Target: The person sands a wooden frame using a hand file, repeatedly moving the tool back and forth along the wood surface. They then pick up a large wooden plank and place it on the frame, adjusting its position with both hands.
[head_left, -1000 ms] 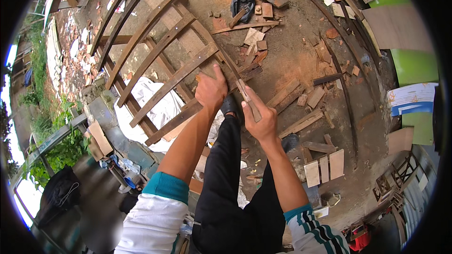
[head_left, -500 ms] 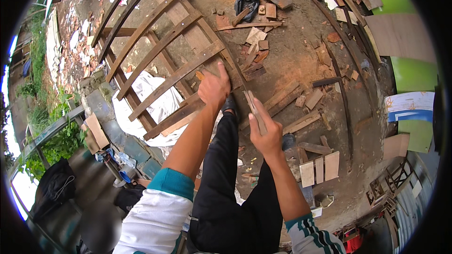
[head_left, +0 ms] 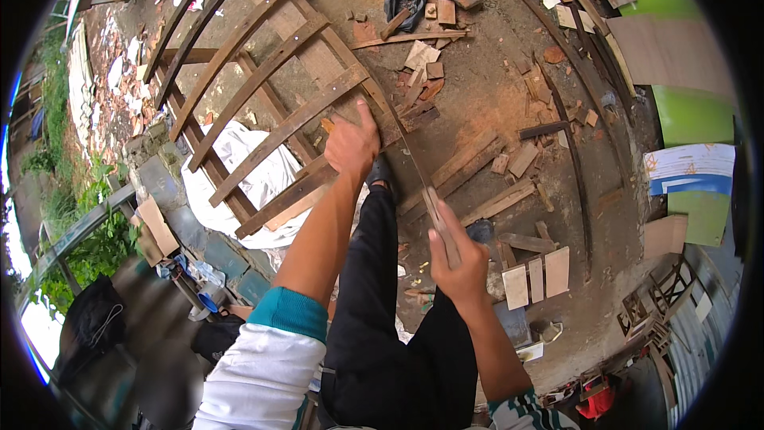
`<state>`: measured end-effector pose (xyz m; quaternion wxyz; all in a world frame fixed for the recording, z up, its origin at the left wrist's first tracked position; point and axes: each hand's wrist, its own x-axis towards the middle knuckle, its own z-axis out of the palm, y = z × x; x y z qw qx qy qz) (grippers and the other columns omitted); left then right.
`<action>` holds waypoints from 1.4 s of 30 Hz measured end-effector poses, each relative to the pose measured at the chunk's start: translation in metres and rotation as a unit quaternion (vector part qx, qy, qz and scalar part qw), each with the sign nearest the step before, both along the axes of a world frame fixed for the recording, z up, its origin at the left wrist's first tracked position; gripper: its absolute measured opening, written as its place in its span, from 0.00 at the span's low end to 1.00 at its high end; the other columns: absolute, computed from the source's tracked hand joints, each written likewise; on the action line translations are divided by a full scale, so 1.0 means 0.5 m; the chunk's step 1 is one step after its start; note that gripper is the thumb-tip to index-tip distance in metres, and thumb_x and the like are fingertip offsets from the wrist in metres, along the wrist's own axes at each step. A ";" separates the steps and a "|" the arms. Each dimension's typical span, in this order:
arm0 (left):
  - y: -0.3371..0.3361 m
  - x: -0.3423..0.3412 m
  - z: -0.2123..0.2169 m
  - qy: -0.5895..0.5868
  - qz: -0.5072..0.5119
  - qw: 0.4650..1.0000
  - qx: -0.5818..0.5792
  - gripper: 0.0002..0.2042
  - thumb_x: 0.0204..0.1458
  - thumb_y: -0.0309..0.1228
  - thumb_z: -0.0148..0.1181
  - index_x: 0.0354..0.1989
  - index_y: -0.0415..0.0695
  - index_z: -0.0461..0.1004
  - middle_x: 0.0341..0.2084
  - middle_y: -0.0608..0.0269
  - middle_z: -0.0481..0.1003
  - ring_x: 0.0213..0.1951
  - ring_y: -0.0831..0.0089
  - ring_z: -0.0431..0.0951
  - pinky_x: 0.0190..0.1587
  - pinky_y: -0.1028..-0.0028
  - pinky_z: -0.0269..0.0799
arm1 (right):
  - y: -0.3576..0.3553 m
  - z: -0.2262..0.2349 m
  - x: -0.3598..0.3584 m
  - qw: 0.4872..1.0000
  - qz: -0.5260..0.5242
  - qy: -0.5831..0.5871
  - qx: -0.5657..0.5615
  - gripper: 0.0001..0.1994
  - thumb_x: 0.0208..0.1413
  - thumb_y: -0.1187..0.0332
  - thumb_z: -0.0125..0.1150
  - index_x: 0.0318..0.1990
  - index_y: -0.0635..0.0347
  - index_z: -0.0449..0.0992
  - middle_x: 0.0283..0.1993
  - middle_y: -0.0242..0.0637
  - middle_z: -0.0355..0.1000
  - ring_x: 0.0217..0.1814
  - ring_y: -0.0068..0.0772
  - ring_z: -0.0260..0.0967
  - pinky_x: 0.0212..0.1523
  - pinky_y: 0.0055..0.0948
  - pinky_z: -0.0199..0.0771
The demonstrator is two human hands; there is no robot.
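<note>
A slatted frame of dark brown wood [head_left: 274, 123] spreads in front of me at the left, several slats crossing its longer boards. My left hand [head_left: 354, 143] grips it near its right corner, index finger stretched along the wood. A small orange-brown bit beside the thumb is too small to name. My right hand [head_left: 460, 259] is wrapped round the pale handle of a handsaw [head_left: 419, 166]. The saw's narrow dark blade slants up and left to the frame's right edge; whether its teeth are in the wood I cannot tell. One shoe [head_left: 380, 173] shows beneath the frame's corner.
White cloth [head_left: 239, 163] lies under the frame. Loose planks [head_left: 465, 167] and offcuts litter the dirt to the right, with a black plastic bag [head_left: 406, 1] farther off. Small boards [head_left: 537, 279] lie at lower right. Green and brown panels [head_left: 676, 60] line the right side.
My right hand has drawn the saw down toward me, so more blade shows between it and the frame. The left hand keeps its place on the wood; the view has shifted slightly.
</note>
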<state>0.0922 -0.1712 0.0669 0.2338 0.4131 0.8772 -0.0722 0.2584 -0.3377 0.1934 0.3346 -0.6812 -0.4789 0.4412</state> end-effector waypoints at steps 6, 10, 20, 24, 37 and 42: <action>-0.005 0.005 -0.003 -0.015 0.000 1.000 0.003 0.42 0.60 0.65 0.40 0.56 0.30 0.71 0.42 0.31 0.79 0.48 0.39 0.80 0.53 0.52 0.72 | 0.147 -0.052 -0.061 0.996 0.029 -0.023 -0.086 0.23 0.62 0.65 0.59 0.64 0.59 0.72 0.50 0.57 0.78 0.48 0.63 0.77 0.45 0.46 0.79; -0.013 -0.019 0.006 0.006 0.007 1.000 0.013 0.42 0.60 0.65 0.40 0.56 0.30 0.71 0.43 0.31 0.79 0.48 0.40 0.80 0.53 0.52 0.72 | -0.063 0.123 0.029 0.998 0.036 0.012 -0.056 0.23 0.59 0.73 0.61 0.63 0.67 0.72 0.52 0.61 0.77 0.51 0.53 0.80 0.46 0.38 0.80; -0.003 0.003 -0.008 -0.017 0.004 1.000 0.006 0.43 0.60 0.66 0.39 0.56 0.30 0.72 0.44 0.32 0.79 0.49 0.40 0.80 0.54 0.52 0.72 | 0.219 -0.055 -0.065 0.985 0.067 -0.064 -0.146 0.23 0.61 0.62 0.58 0.64 0.54 0.73 0.42 0.61 0.78 0.47 0.68 0.75 0.46 0.52 0.77; -0.004 -0.013 -0.004 -0.010 0.015 1.000 0.007 0.43 0.59 0.67 0.39 0.56 0.30 0.72 0.45 0.32 0.79 0.51 0.41 0.79 0.55 0.51 0.72 | 0.125 0.000 -0.054 0.992 0.073 -0.039 -0.093 0.26 0.63 0.61 0.55 0.68 0.50 0.67 0.38 0.64 0.78 0.40 0.70 0.76 0.46 0.57 0.78; 0.000 0.001 0.007 -0.034 0.009 0.999 0.002 0.43 0.60 0.65 0.40 0.57 0.29 0.70 0.41 0.34 0.80 0.48 0.42 0.81 0.52 0.53 0.73 | 0.191 -0.062 -0.066 0.996 0.046 -0.038 -0.059 0.24 0.61 0.62 0.59 0.64 0.55 0.72 0.47 0.62 0.77 0.49 0.66 0.75 0.50 0.49 0.77; -0.001 -0.022 0.005 -0.025 0.014 0.999 0.031 0.42 0.60 0.65 0.39 0.58 0.30 0.70 0.41 0.34 0.80 0.48 0.42 0.81 0.52 0.53 0.73 | 0.062 0.072 -0.026 0.995 0.065 -0.018 -0.078 0.26 0.61 0.64 0.60 0.66 0.59 0.70 0.47 0.62 0.78 0.49 0.64 0.77 0.46 0.46 0.80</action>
